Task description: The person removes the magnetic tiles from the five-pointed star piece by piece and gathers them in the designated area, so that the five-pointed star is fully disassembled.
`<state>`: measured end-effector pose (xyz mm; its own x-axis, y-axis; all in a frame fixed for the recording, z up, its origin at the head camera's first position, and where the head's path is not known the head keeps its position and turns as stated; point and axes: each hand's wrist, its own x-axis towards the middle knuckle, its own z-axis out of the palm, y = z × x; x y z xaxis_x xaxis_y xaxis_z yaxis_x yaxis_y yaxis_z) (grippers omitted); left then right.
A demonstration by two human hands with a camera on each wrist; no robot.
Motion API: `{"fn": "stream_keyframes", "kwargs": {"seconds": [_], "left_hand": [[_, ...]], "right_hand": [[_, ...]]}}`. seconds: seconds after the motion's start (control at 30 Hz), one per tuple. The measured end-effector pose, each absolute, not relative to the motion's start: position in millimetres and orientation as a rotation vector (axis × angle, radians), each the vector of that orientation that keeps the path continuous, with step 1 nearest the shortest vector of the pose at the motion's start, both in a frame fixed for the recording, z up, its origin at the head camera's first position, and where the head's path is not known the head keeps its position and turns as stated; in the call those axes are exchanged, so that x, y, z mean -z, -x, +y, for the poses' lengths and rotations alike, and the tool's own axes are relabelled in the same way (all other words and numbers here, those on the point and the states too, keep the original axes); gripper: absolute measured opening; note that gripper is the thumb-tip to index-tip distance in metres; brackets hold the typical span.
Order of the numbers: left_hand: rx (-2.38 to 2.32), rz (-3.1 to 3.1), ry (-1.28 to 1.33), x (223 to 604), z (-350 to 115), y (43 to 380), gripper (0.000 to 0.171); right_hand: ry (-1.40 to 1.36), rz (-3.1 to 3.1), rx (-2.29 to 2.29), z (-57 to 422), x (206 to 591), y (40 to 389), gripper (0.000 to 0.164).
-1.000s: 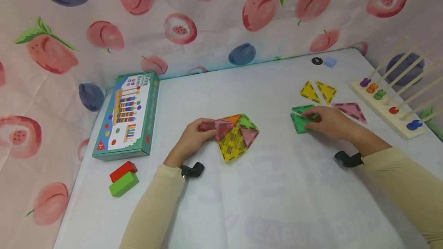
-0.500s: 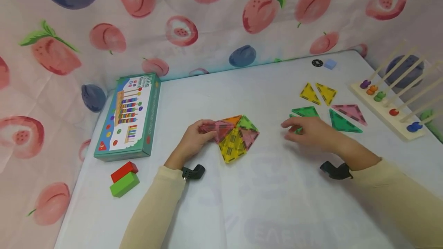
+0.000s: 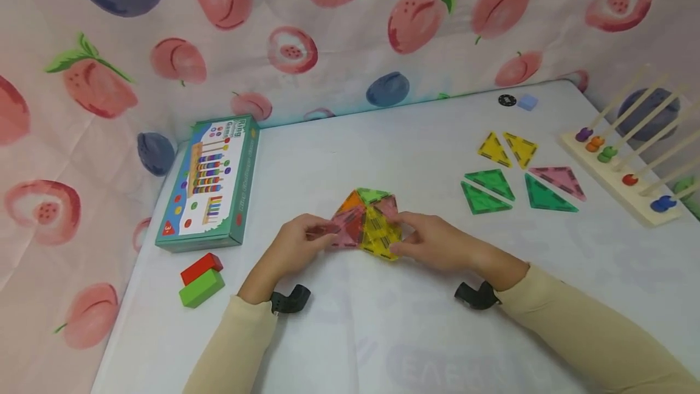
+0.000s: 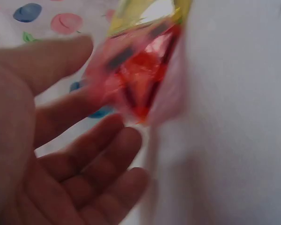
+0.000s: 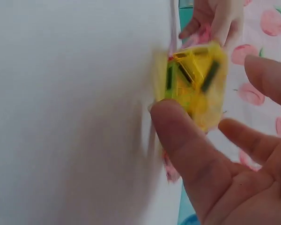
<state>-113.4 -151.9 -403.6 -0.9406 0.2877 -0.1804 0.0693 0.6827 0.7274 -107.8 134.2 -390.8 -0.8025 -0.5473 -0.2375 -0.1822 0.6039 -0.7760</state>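
A compact shape of joined translucent magnetic tiles [image 3: 377, 227], in pink, orange, green and yellow, is between the two hands over the middle of the table. At its left side, my left hand [image 3: 303, 242] pinches a pink tile [image 4: 103, 75] between thumb and forefinger, the other fingers loosely bent below. From the right comes my right hand [image 3: 437, 239], its thumb and fingers spread at the edge beside the yellow tiles [image 5: 199, 82]. One of its digits overlaps the yellow part in the right wrist view. The shape looks blurred in both wrist views.
Right of the hands lie green triangles [image 3: 483, 200], a pink triangle [image 3: 563, 180] and two yellow triangles [image 3: 494, 149]. A peg rack [image 3: 618, 178] stands at the far right. A game box [image 3: 210, 181] and red and green blocks [image 3: 202, 287] are at left.
My right hand has set a green triangle beside the pink one, left the green tiles and moved left to the tile shape. The shape has turned and come slightly nearer with my left hand.
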Motion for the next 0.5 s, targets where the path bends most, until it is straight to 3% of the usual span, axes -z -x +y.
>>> {"fn": "stream_keyframes", "kwargs": {"seconds": [0.3, 0.5], "left_hand": [[-1.1, 2.451, -0.501, 397.4, -143.8, 100.2, 0.026], [-1.202, 2.563, -0.396, 403.1, -132.7, 116.1, 0.042]], "right_hand": [[0.415, 2.427, 1.07, 144.0, 399.0, 137.8, 0.043], [0.42, 2.365, 1.12, 145.2, 401.6, 153.7, 0.044]]}}
